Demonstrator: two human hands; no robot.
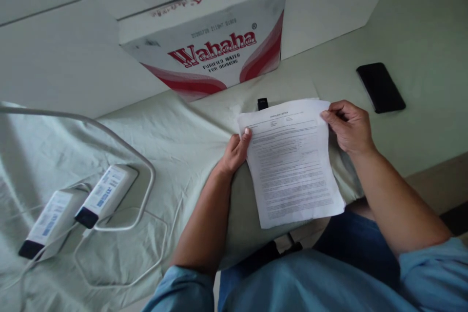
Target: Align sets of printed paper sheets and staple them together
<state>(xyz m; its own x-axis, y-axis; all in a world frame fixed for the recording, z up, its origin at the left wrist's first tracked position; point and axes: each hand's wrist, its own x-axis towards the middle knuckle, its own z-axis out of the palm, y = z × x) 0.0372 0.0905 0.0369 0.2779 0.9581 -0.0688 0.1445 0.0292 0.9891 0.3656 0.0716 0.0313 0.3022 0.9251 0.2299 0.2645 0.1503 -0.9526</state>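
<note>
Left hand (236,151) and right hand (349,124), fingers pinched on the side edges of a thin sheaf of printed papers (292,165) mid-frame, over a pale green sheet (183,141) with two power banks (78,207) lower left, one phone (380,87) upper right, one carton (212,39) top centre.

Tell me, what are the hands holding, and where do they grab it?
A printed sheet of paper. The left hand pinches its upper left edge, and the right hand grips its upper right corner.
</note>
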